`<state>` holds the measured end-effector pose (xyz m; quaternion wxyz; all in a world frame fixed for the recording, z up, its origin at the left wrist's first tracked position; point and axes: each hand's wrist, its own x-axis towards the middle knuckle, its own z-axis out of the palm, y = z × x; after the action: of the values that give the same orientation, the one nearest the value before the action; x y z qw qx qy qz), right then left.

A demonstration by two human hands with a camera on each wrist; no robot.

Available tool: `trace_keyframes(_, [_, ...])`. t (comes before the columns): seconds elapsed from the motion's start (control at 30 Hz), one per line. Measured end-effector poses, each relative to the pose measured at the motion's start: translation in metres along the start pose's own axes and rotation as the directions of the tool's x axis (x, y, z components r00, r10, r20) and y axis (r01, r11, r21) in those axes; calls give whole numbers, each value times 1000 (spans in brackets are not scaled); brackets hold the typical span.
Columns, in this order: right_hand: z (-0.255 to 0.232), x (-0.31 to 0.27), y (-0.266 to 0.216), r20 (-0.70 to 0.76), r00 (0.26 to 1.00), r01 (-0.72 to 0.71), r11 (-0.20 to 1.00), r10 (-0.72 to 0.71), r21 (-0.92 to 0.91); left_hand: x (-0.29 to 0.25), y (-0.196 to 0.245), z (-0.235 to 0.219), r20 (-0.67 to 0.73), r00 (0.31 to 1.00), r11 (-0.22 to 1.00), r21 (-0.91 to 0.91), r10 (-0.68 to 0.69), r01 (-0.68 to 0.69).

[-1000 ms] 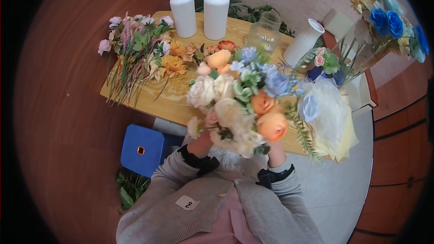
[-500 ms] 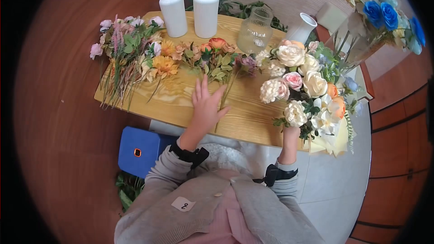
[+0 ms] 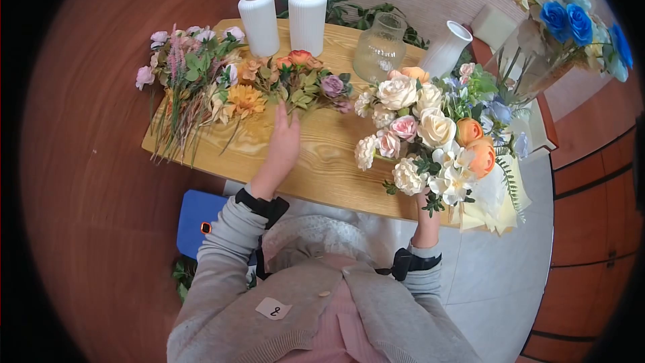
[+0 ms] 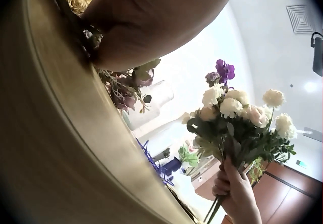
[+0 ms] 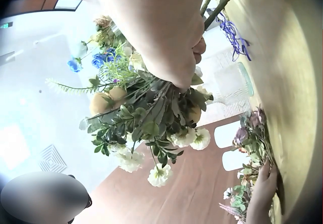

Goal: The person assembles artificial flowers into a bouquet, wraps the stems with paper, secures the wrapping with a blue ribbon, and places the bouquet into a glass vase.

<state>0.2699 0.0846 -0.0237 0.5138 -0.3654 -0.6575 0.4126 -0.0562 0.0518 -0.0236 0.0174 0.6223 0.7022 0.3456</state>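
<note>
My right hand (image 4: 236,192) grips the green stems of a large bouquet (image 3: 435,126) of cream, white, pink, orange and blue artificial flowers, above the right part of the table. In the head view its blooms hide most of that hand. My left hand (image 3: 282,144) reaches over the table with straight fingers, their tips at the lower side of a small bunch of orange, dusty pink and purple flowers (image 3: 306,84). That bunch lies on the wooden table (image 3: 322,161), its stems mostly hidden. Yellow flowers (image 3: 246,99) lie just left of these fingertips.
A heap of pink and lilac flowers (image 3: 195,67) lies at the table's left. Two white ribbed vases (image 3: 259,23) and a clear glass vase (image 3: 380,47) stand behind; another white vase (image 3: 449,46) leans right. Pale wrapping paper (image 3: 500,212) lies at right; a blue stool (image 3: 195,218) is below.
The bouquet moved right, from both hands at the chest to the right hand alone. My left hand reached to the table, then shifted left; the orange and purple bunch slid left with it.
</note>
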Motion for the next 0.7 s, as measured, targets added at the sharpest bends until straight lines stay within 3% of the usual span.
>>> trace_keyframes(0.03, [0,-1,2,-10,1000,-2,1000,2,6,0,-6,-5,0,1000,1000,3,-1,1])
trace_keyframes(0.1, [-4,-7,4,-31,1000,-7,1000,7,17,0,-14,-19,15,998,960,275,56,-57])
trace_keyframes(0.23, [-3,-8,10,-73,997,-14,999,17,39,10,-27,-34,-30,998,991,122,-48,52])
trace_keyframes(0.3, [8,-10,15,-94,995,-18,999,23,50,12,-31,-36,66,997,956,294,-42,21])
trace_keyframes(0.53, [20,-41,26,-206,978,-19,997,33,72,7,-6,-48,82,994,953,299,-75,47])
trace_keyframes(0.6, [16,-43,25,-241,970,-16,997,33,71,3,5,-53,28,998,935,353,-62,48])
trace_keyframes(0.63, [14,-42,21,-182,983,-7,971,-37,-238,-4,17,-64,33,998,936,350,-50,35])
trace_keyframes(0.67, [13,-41,14,-104,991,16,853,-82,-522,-13,34,-79,-2,1000,931,363,19,-17])
trace_keyframes(0.7, [13,-39,8,-17,995,51,654,-97,-754,-22,43,-87,-36,995,923,378,88,-68])
